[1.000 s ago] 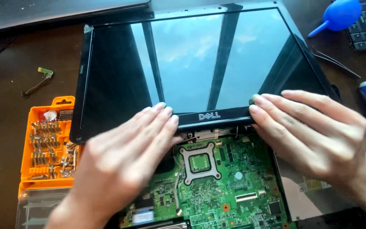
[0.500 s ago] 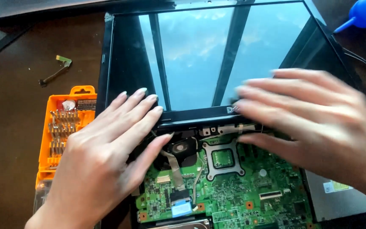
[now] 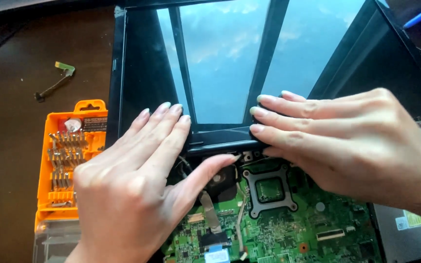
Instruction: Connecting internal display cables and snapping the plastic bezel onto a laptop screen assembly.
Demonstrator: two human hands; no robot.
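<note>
1. green circuit board (image 3: 288, 229) nearest, orange bit case (image 3: 66, 160) on the table (image 3: 10, 146) at left.
2. left hand (image 3: 132, 195), fingers together, flat on the screen bezel (image 3: 220, 139).
3. right hand (image 3: 347, 141) flat, pressing the same edge.
4. screen (image 3: 220, 53) beyond.

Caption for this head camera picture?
Left hand and right hand press a laptop screen's lower bezel above its green motherboard.

Bit case (image 3: 69, 160) crowds the left; bare table (image 3: 10, 146) beyond lies open.
</note>
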